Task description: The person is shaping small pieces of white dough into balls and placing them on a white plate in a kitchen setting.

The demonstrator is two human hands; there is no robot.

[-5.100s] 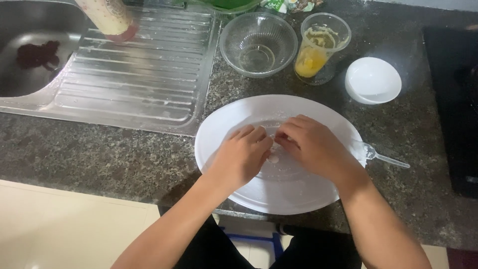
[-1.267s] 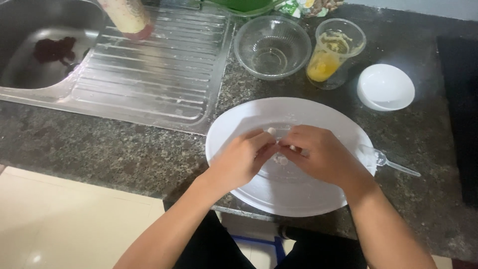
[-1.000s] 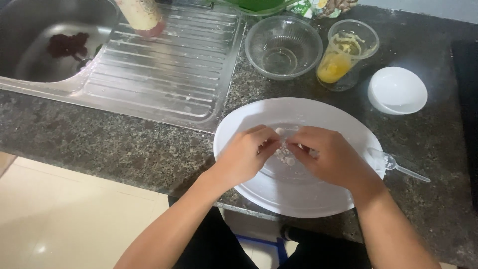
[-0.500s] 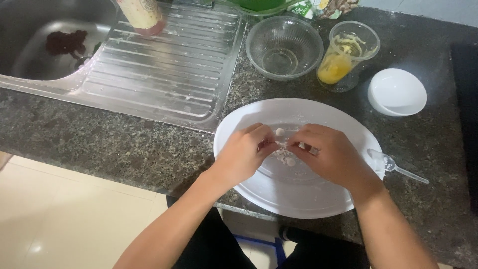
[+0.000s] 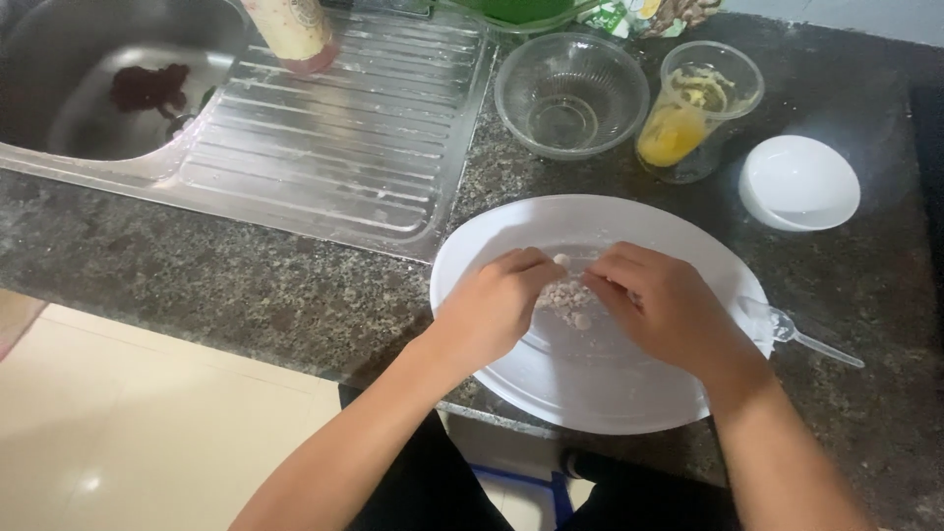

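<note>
From the head view, the left hand (image 5: 492,310) and right hand (image 5: 661,307), each grip pinched narrow on the pale filling (image 5: 568,295) mid-plate (image 5: 511,236) near the surface's front edge, seem mid-shaping; next likely calls for gentle, even fingertip pressure.

Left hand (image 5: 492,305), right hand (image 5: 664,310) pinching pale filling (image 5: 568,295); white plate (image 5: 511,241) beneath
</note>
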